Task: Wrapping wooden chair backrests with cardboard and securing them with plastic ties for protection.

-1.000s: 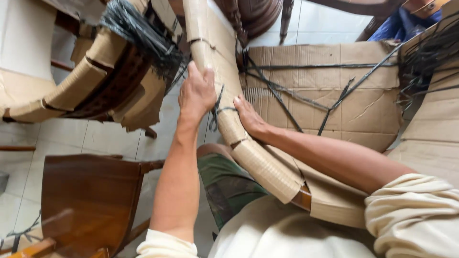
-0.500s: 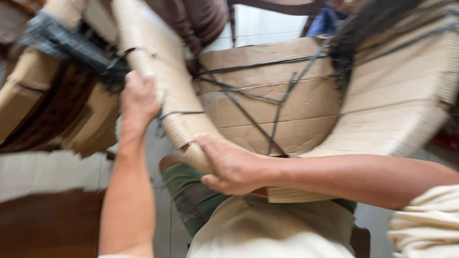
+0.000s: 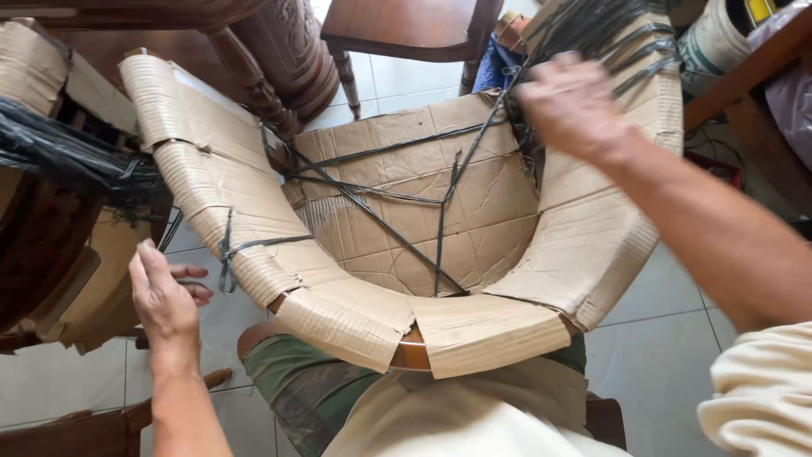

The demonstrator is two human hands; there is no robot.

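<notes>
Right hand [image 3: 571, 106] lifted to black straps [image 3: 592, 34], left hand [image 3: 165, 296] off

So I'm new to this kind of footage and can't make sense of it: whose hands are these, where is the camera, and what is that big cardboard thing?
The camera sits on a person's head and looks down, so you see their own two bare hands and their lap. There is only this one view.

The big curved shape is a cardboard-wrapped chair: wood shows through a gap at the front edge, near the person's body. Thin black straps cross the cardboard and tie it on.

The left hand is open beside the left arm of the chair, close to a strap tied there, holding nothing. The right hand reaches to the far right side, at a bundle of loose black straps; its grip is too blurred to judge.

Around them stand other wooden furniture pieces on a tiled floor.
</notes>
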